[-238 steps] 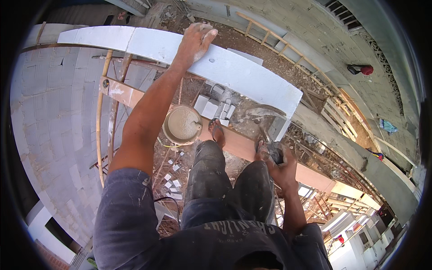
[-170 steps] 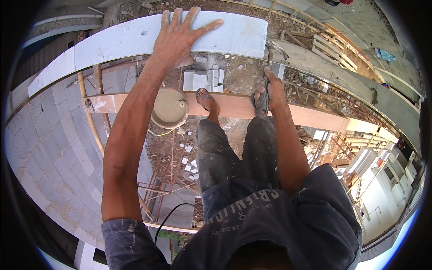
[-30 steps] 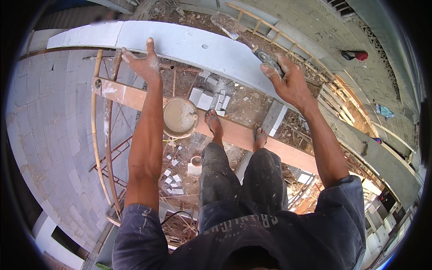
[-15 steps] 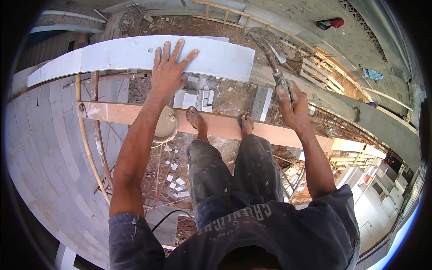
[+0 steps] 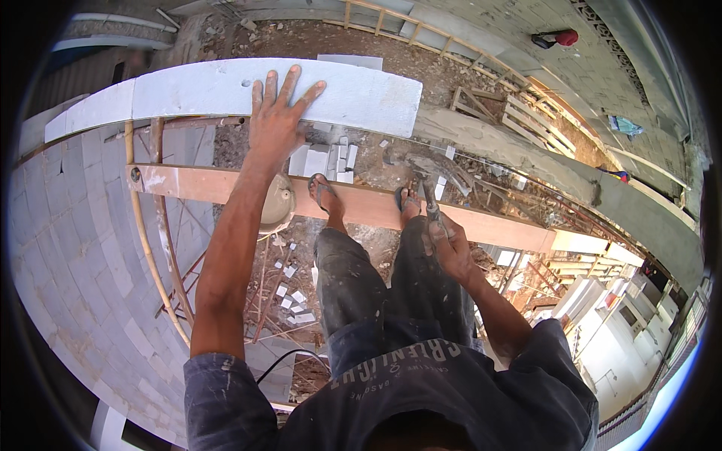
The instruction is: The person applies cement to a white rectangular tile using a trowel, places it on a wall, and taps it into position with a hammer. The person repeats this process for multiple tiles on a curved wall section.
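Note:
My left hand lies with fingers spread on the pale block at the right end of a row along the wall top. In my right hand, fingers wrapped round its handle, is a mortar-crusted trowel. The trowel's dark head is held apart from the block, to its near right, in front of my right foot. Mortar coats the bare wall top beyond the block's right end. A round basin of wet mortar, partly behind my left forearm, is beside the plank.
I stand in sandals on a narrow wooden plank. Bamboo poles rise at left, beside a grey block wall. Below lie several block offcuts and rubble. Wooden pallets lie beyond the wall.
My right hand has swung left and nearer to my body, carrying the trowel from above the wall top to over the plank. My left hand stays almost in place on the block.

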`<state>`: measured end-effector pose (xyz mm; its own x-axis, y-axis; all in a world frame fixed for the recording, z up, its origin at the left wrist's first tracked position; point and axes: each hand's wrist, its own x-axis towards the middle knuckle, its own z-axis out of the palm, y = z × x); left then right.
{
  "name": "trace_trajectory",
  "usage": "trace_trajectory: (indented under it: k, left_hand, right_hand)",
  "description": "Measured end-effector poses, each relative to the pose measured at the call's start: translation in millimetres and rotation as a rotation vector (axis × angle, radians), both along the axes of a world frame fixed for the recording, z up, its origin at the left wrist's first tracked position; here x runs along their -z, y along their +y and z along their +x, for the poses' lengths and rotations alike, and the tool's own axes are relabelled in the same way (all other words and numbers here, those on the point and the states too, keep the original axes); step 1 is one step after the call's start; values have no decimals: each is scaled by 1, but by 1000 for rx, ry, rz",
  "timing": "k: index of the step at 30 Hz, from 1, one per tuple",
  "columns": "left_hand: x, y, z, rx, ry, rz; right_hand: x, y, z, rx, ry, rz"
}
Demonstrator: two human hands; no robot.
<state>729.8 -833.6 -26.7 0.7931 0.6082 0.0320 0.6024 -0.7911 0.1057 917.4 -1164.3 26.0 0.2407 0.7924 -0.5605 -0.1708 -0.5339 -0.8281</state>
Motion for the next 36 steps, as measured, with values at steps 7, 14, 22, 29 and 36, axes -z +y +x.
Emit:
trace_trajectory:
  k: [7, 14, 22, 29, 36]
  left_hand:
    - [3, 0, -5, -14, 1, -6]
    - [2, 3, -1, -4, -18, 57]
    - [0, 0, -2, -6, 15, 2]
    - [-9, 1, 0, 22, 42, 39]
    - [-19, -13, -32, -167, -153, 49]
  right_hand:
    - [60, 11, -10, 1198, 783, -245]
    - [53, 85, -28, 795, 798, -264]
    - [10, -63, -28, 491, 435, -725]
    - [-19, -105, -26, -33, -56, -566]
    - [-19, -43, 5, -166, -366, -221]
